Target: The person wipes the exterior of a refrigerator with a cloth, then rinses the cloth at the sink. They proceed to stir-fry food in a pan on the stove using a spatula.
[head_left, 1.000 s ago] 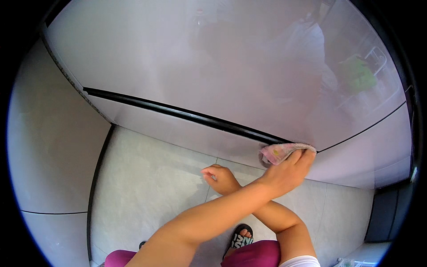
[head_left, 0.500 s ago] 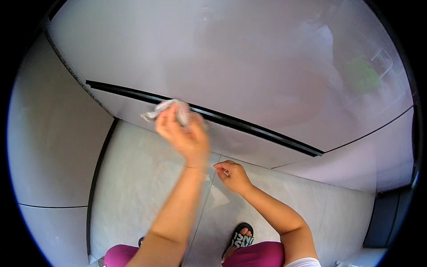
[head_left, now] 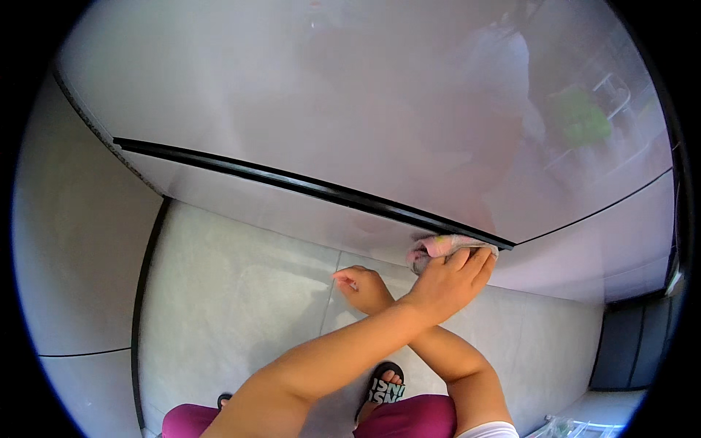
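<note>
My left arm reaches across over my right forearm. Its hand (head_left: 447, 286) presses a crumpled pink and grey cloth (head_left: 436, 248) against the right end of a long black strip (head_left: 314, 189). This strip runs along the lower edge of a glossy pale cabinet panel (head_left: 292, 95); the fingers lie over the cloth and partly hide it. My right hand (head_left: 366, 290) hangs above the floor, left of the cloth. Its fingers are curled in toward the thumb, with a small gap showing between them and nothing visible held.
Grey floor tiles (head_left: 226, 270) lie below, with my sandalled foot (head_left: 387, 383) on them. Another pale panel (head_left: 73, 241) stands at the left. Dark panels (head_left: 631, 343) are at the far right, and a clear plastic-looking object (head_left: 577, 427) sits at the lower right.
My left hand has moved the cloth from the left-middle of the black strip to its right end, crossing over my right forearm. My right hand stays curled in nearly the same place.
</note>
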Motion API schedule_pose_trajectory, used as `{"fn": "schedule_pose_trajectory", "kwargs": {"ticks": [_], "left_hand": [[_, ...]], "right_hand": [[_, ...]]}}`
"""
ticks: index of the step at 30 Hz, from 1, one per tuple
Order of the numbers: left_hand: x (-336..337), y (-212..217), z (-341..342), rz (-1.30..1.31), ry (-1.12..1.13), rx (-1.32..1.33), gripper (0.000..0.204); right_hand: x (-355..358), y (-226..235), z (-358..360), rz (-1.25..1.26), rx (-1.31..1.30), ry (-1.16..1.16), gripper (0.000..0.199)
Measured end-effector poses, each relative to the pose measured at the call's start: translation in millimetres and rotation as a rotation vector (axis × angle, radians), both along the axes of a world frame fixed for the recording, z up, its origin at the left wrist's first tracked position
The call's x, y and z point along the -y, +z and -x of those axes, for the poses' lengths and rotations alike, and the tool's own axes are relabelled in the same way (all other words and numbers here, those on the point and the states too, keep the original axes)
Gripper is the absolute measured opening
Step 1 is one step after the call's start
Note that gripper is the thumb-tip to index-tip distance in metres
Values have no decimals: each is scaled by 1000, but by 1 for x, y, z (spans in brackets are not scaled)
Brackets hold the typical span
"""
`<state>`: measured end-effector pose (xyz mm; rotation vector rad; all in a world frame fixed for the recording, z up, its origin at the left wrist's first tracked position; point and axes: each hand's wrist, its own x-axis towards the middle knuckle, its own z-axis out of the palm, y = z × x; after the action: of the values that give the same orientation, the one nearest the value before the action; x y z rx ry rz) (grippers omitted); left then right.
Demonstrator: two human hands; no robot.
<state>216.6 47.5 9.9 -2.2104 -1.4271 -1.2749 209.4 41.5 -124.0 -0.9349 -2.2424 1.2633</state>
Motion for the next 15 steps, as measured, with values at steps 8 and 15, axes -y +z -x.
{"fn": "schedule_pose_trajectory", "kwargs": {"ticks": [8, 15], "left_hand": [[37, -49, 202, 89, 472, -5, 47], [20, -99, 241, -116, 823, 765, 51]], "right_hand": [[-18, 22, 7, -90, -56, -165, 15], [-8, 69, 53, -38, -211, -219, 16]]}}
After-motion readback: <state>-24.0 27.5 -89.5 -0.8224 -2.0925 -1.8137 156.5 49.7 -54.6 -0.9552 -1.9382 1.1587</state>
